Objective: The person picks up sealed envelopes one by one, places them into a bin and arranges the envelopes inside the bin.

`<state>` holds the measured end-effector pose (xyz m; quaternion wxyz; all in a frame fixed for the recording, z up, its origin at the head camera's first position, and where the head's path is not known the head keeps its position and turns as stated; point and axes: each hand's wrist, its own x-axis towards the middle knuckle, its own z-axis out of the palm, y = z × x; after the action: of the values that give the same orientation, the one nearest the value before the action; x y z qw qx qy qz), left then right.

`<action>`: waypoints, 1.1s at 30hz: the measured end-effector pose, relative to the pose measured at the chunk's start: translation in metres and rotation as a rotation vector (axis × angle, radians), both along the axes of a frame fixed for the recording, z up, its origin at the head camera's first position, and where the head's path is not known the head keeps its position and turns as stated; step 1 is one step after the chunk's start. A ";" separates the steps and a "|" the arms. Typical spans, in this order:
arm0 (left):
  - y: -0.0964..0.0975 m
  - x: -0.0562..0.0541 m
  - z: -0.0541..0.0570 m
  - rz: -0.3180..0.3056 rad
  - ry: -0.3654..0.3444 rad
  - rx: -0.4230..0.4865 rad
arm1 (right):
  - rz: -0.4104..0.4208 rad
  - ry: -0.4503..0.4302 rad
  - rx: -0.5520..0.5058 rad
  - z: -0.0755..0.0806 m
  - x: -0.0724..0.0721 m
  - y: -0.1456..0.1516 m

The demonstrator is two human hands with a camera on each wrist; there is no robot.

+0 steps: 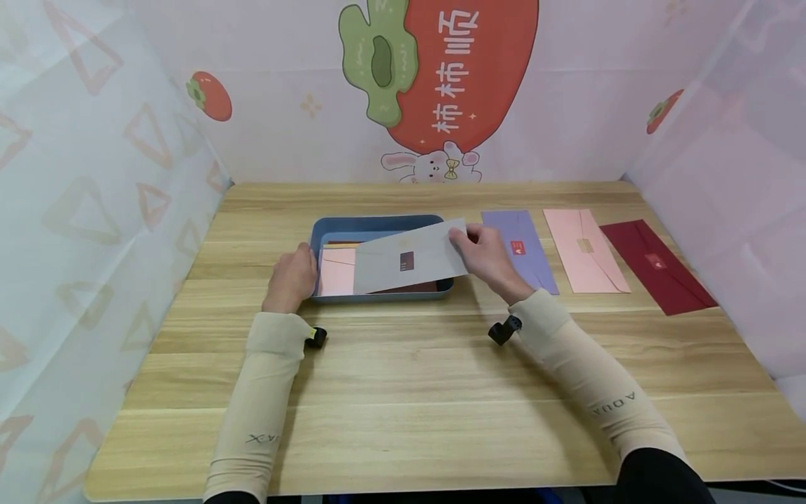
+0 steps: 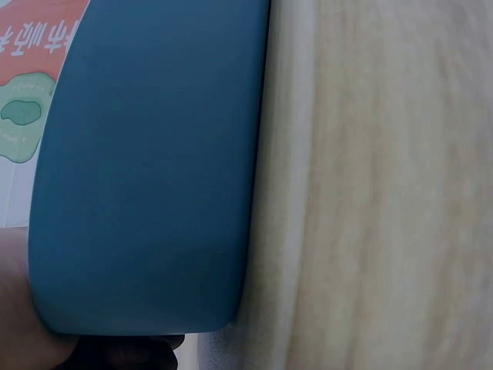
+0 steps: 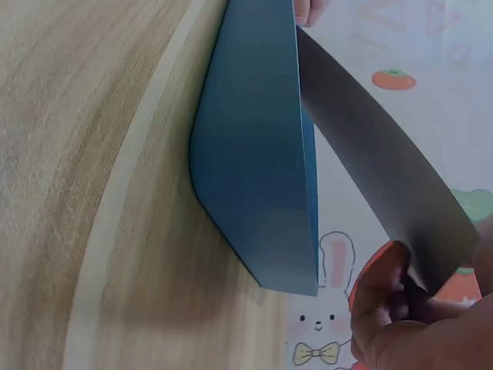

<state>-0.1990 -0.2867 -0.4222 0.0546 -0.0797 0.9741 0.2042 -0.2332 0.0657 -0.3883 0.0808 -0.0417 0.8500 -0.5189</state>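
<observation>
A blue tray [image 1: 380, 297] stands on the table, with a pink envelope [image 1: 336, 271] and other envelopes inside. My left hand [image 1: 291, 278] holds the tray's left end; in the left wrist view the thumb lies by the rim and dark fingers show past the end of the tray wall [image 2: 146, 169]. A grey envelope [image 1: 380, 266] with a dark sticker slants over the tray, its left end low and its right end raised. My right hand [image 1: 494, 262] pinches that raised end between thumb and fingers. From the right wrist, the grey envelope [image 3: 385, 154] appears curved above the rim.
Right of the tray lie a purple envelope [image 1: 519, 248], a light pink envelope [image 1: 585, 250] and a dark red envelope [image 1: 658, 267], side by side on the wooden table [image 1: 403, 392]. Printed cloth walls [image 1: 283, 98] enclose the back and both sides.
</observation>
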 end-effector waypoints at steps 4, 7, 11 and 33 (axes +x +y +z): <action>-0.001 0.000 0.000 -0.004 0.003 -0.001 | 0.146 0.155 0.216 0.002 0.002 -0.004; -0.001 0.000 0.000 -0.006 -0.006 -0.004 | 0.202 0.257 0.341 0.004 0.003 -0.004; -0.001 0.000 0.001 -0.009 -0.012 -0.004 | 0.207 0.253 0.359 0.008 0.005 -0.002; -0.002 0.001 -0.001 -0.020 0.007 -0.001 | 0.337 0.272 0.424 -0.010 0.016 -0.004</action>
<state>-0.1984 -0.2888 -0.4234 0.0533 -0.0691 0.9752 0.2035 -0.2172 0.0614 -0.3981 0.0579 -0.2334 0.9235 -0.2990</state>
